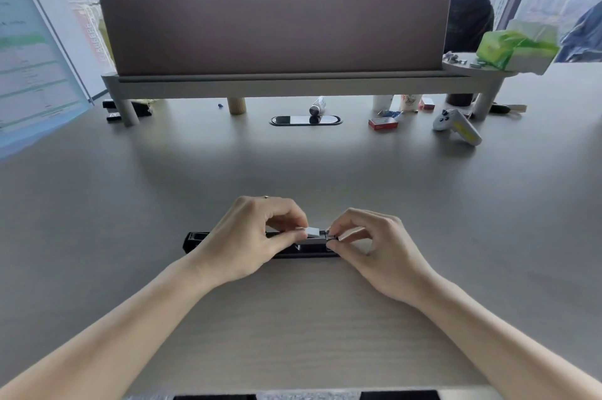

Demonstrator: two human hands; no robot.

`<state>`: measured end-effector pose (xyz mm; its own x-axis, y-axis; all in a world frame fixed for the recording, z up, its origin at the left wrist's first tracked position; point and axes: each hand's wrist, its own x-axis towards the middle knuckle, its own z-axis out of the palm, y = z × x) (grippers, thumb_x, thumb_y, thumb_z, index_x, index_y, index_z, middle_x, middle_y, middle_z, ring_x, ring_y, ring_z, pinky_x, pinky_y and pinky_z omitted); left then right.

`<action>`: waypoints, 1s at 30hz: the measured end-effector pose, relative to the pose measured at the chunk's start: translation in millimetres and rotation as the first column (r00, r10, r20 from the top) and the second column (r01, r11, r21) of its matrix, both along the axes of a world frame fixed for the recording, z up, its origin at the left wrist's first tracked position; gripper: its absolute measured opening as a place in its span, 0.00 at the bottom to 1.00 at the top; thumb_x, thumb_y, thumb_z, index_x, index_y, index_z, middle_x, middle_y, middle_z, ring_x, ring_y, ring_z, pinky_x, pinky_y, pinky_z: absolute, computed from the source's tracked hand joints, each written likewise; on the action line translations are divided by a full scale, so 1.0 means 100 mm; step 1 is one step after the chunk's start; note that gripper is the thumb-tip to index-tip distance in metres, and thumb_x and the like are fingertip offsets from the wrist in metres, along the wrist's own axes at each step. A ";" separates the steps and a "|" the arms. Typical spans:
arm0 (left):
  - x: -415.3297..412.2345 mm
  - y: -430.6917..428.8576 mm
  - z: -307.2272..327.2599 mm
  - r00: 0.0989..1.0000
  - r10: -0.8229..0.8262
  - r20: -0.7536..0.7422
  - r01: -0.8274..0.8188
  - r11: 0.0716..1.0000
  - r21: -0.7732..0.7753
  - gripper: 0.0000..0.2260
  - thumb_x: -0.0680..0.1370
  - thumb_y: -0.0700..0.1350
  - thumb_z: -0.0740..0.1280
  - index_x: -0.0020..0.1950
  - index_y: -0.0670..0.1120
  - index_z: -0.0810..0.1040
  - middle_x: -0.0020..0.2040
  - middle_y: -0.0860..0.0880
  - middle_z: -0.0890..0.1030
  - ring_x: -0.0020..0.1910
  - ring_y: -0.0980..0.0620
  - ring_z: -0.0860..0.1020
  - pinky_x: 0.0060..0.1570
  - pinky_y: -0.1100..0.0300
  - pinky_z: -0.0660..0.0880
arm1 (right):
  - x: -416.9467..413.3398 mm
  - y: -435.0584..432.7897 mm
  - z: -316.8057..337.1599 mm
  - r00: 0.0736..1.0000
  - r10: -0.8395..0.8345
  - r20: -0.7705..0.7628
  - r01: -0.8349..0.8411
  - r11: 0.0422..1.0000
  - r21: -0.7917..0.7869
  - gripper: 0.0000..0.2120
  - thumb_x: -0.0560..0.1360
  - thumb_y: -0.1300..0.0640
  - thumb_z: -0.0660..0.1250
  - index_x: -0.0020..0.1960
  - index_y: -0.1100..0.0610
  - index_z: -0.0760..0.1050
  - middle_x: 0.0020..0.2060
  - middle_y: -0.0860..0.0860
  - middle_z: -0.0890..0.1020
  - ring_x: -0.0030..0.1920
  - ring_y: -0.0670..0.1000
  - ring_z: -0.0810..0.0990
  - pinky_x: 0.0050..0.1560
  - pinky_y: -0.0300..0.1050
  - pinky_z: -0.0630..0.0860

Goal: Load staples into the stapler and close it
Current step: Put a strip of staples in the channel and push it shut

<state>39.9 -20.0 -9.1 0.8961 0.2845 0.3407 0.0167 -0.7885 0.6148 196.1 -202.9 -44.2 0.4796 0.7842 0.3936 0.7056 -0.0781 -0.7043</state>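
Both hands over black stapler on desk; left hand and right hand each pinch staples.

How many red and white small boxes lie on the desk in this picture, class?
2: one red and white box right of the oval cable port, another farther right beneath the divider shelf. Clutter may hide more.

The black stapler lies lengthwise on the grey desk. The left hand and right hand both pinch a short staple strip over its open channel.
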 end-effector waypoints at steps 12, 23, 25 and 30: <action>0.01 -0.01 -0.03 1.000 -0.008 0.015 0.008 1.000 0.007 0.03 0.75 0.43 0.79 0.47 0.49 0.88 0.41 0.54 0.88 0.45 0.56 0.86 0.48 0.63 0.81 | -0.01 -0.01 -0.01 1.000 0.009 0.015 -0.010 1.000 0.011 0.03 0.76 0.62 0.77 0.48 0.55 0.85 0.44 0.45 0.87 0.48 0.43 0.86 0.48 0.25 0.76; -0.10 0.09 -0.11 0.997 0.060 -0.040 -0.056 0.994 0.097 0.06 0.74 0.51 0.79 0.46 0.55 0.84 0.45 0.57 0.89 0.42 0.52 0.87 0.39 0.65 0.78 | -0.04 -0.03 0.04 1.000 -0.015 -0.011 0.014 1.000 -0.018 0.07 0.76 0.60 0.78 0.47 0.52 0.80 0.43 0.44 0.86 0.46 0.42 0.87 0.44 0.24 0.73; -0.11 0.10 -0.14 0.996 0.067 -0.055 -0.061 0.993 0.105 0.06 0.74 0.53 0.78 0.46 0.56 0.84 0.45 0.54 0.89 0.39 0.50 0.85 0.41 0.55 0.79 | -0.03 -0.03 0.03 1.000 -0.019 -0.015 0.018 1.000 -0.021 0.08 0.76 0.59 0.78 0.47 0.51 0.79 0.43 0.44 0.86 0.44 0.43 0.88 0.43 0.25 0.73; -0.06 0.03 -0.16 0.998 0.043 -0.042 -0.037 0.990 0.138 0.05 0.76 0.53 0.77 0.48 0.55 0.85 0.42 0.53 0.88 0.35 0.50 0.81 0.42 0.55 0.78 | -0.02 -0.03 0.02 0.999 -0.020 -0.040 0.019 1.000 -0.020 0.10 0.75 0.59 0.78 0.47 0.49 0.78 0.44 0.45 0.86 0.44 0.45 0.88 0.45 0.28 0.76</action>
<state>33.9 -16.6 -24.8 0.9002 0.2736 0.3389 0.0748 -0.8636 0.4985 193.9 -206.1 -42.3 0.5104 0.7817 0.3584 0.6747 -0.1056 -0.7305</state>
